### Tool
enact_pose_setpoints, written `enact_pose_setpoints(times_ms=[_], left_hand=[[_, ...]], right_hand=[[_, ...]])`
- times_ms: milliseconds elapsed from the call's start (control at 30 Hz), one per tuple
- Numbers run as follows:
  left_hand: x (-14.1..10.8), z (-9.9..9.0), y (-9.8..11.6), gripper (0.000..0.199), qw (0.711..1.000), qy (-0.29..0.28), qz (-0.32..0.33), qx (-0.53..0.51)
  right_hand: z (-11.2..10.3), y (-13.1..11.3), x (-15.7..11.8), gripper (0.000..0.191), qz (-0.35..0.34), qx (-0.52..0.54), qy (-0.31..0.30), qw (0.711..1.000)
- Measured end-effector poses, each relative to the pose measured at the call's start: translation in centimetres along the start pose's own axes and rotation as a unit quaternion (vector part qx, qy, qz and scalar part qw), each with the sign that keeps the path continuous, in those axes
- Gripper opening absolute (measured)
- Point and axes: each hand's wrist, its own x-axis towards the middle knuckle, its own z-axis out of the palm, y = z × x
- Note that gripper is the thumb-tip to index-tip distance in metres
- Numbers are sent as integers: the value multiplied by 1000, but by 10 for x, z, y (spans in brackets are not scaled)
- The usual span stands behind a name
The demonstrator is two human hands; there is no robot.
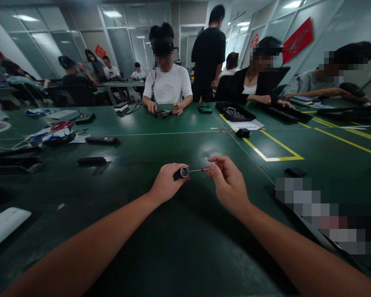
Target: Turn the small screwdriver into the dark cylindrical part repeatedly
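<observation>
My left hand (pixel 169 181) is closed around a small dark cylinder (pixel 184 172) whose round, silver-rimmed end faces me. Thumb and fingers of my right hand (pixel 228 179) pinch the red handle of a thin screwdriver (pixel 203 170). Its metal shaft points left, and the tip meets the cylinder's rim or opening; which of the two I cannot tell. Both hands are above the green tabletop (pixel 179 231), near the middle of the view. What the cylinder belongs to is hidden by my left fingers.
Left on the table lie a dark pen-shaped tool (pixel 102 140), a black block (pixel 92 161), a white object (pixel 6 227) and cables. To the right are a small black piece (pixel 295 171), yellow tape (pixel 284 158) and a black tray (pixel 235 112). A person (pixel 167 84) works opposite.
</observation>
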Motion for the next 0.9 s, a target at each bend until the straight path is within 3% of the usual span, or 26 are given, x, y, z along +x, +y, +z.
enact_pose_setpoints(times_ms=[367,633,767,900], left_hand=[[-1,1,-4,33,1000,-5,10,1],[0,-1,3,33,1000,-7,3,4],[2,-5,7,35,1000,-6,11,17],[7,-7,4,34,999,-15,28,33]], right_hand=[[1,-5,-2,27,-46,-61,-25,997],[3,3,-1,23,-26,-21,1,999],[5,11,7,27,65,70,57,994],[4,24,20,32,213,253,32,943]])
